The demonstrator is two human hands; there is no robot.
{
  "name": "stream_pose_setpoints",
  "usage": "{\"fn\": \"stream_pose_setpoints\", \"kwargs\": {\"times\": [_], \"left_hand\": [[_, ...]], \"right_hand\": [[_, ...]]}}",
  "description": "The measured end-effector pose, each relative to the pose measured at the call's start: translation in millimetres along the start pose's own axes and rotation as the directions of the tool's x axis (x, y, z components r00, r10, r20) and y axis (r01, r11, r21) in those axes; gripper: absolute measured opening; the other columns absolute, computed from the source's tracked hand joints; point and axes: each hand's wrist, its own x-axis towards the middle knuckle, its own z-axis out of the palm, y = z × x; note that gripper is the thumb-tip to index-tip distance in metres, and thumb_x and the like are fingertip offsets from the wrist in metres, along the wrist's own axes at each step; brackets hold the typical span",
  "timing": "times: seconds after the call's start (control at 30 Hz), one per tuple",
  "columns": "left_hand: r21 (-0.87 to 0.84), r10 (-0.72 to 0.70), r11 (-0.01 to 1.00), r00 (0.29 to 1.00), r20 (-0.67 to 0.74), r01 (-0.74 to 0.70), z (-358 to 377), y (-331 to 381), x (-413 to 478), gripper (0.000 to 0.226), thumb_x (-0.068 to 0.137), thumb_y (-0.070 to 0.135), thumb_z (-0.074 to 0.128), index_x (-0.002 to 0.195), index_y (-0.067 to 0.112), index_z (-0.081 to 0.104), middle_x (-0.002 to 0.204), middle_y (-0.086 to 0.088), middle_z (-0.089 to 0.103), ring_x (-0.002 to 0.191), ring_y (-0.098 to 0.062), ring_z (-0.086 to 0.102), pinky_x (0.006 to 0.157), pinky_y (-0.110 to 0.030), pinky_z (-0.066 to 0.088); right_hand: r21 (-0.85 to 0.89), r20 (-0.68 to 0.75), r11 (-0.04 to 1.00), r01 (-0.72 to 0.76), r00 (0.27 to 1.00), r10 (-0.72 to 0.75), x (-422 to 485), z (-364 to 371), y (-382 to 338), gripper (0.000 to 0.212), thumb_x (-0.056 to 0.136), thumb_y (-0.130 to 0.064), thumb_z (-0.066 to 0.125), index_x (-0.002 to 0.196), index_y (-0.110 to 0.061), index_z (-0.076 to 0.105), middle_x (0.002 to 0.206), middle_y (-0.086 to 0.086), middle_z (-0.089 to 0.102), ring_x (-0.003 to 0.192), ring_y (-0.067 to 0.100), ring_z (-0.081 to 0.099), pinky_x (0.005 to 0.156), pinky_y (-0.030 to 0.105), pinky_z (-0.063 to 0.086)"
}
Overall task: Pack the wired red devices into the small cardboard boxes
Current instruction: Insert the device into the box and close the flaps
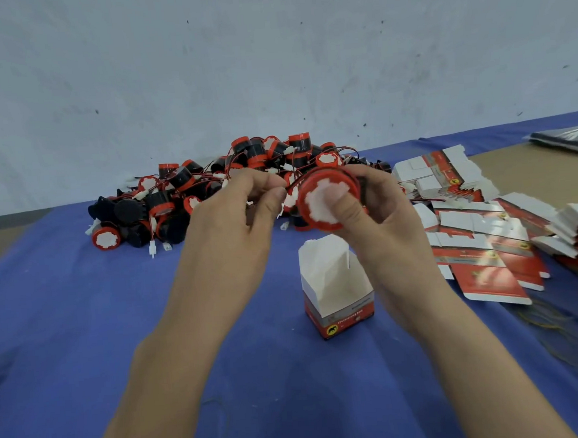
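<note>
**One device in hand, the box waiting under it**

Just above and behind the open box (336,285), the person holds one red device (325,201) off the table with both hands. The right hand (369,220) is wrapped round its drum-shaped body, with the thumb pressed flat on the white face and the fingers curled behind. The left hand (233,219), up and to the left of the box, has its fingertips closed on the wire (290,184) where it leaves the device's rim. It looks like a pinch, though the finger ends are partly hidden.

From where I stand the device looks light and hard, a moulded plastic shell that should take a firm squeeze. Its sides seem rather smooth, so gripping round the body with a thumb on the face strikes me as the sound hold. The wire is the awkward part: thin and floppy. I would guess it needs coiling against the body, or it will snag on the box flaps. Tugging it hard could strain the joint. The box is thin card, upright with its flaps raised, and would likely tip or crumple if pushed from one side.

Behind the box and to its left lies the pile of devices (183,195), their wires tangled together. To the box's right, flat boxes (480,239) are fanned out. Everything rests on a blue cloth (83,335).
</note>
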Motion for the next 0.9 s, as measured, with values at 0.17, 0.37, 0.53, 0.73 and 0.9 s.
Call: {"fn": "stream_pose_setpoints", "kwargs": {"times": [0.17,0.37,0.53,0.73,0.9], "left_hand": [[-0.361,-0.159,0.925,0.984,-0.077,0.121,43.3,16.0,-18.2,0.011,0.102,0.021,0.054,0.104,0.024,0.065,0.082,0.015,0.069,0.07,-0.003,0.063,0.061,-0.017,0.05],[-0.624,-0.347,0.748,0.934,-0.08,0.225,67.0,29.3,-31.3,0.013,0.1,0.028,0.057,0.11,0.027,0.066,0.099,0.013,0.073,0.093,-0.005,0.07,0.081,-0.032,0.06],[-0.58,-0.231,0.808,0.962,-0.144,0.107,63.8,37.4,-32.0,0.021,0.094,0.033,0.066,0.114,0.029,0.063,0.103,0.026,0.069,0.097,0.008,0.065,0.076,-0.005,0.049],[-0.633,-0.358,0.747,0.925,-0.124,0.204,38.0,20.5,-12.0,0.017,0.095,0.029,0.065,0.112,0.025,0.064,0.097,0.006,0.074,0.085,-0.002,0.07,0.076,-0.022,0.058],[-0.604,-0.518,0.67,0.854,0.037,0.432,17.9,-7.9,-5.2,0.023,0.094,0.037,0.065,0.114,0.026,0.067,0.092,0.01,0.076,0.08,-0.005,0.07,0.075,-0.027,0.056]], "right_hand": [[0.333,-0.17,0.942,-0.037,0.98,0.099,-1.1,11.9,4.0,0.065,0.077,-0.042,0.072,0.129,-0.009,0.055,0.113,0.0,0.073,0.104,0.019,0.073,0.077,0.023,0.058],[0.259,-0.206,0.964,-0.066,0.971,0.121,-11.8,20.8,16.7,0.052,0.084,-0.057,0.058,0.125,-0.026,0.051,0.118,0.0,0.072,0.106,0.018,0.072,0.084,0.032,0.06],[-0.04,-0.055,0.996,-0.074,0.996,0.072,-20.9,21.4,23.7,0.067,0.089,-0.07,0.035,0.149,-0.04,0.035,0.139,-0.013,0.06,0.112,-0.003,0.063,0.08,0.012,0.053],[-0.152,0.068,0.987,0.048,0.997,-0.038,-13.1,12.7,14.1,0.062,0.098,-0.061,0.029,0.151,-0.03,0.043,0.142,-0.012,0.059,0.129,0.003,0.056,0.104,0.026,0.049],[-0.227,-0.176,0.973,-0.038,0.984,-0.003,2.8,-24.6,14.3,0.035,0.105,-0.048,0.043,0.138,-0.041,0.051,0.124,-0.018,0.067,0.113,-0.003,0.063,0.094,0.026,0.051]]}}
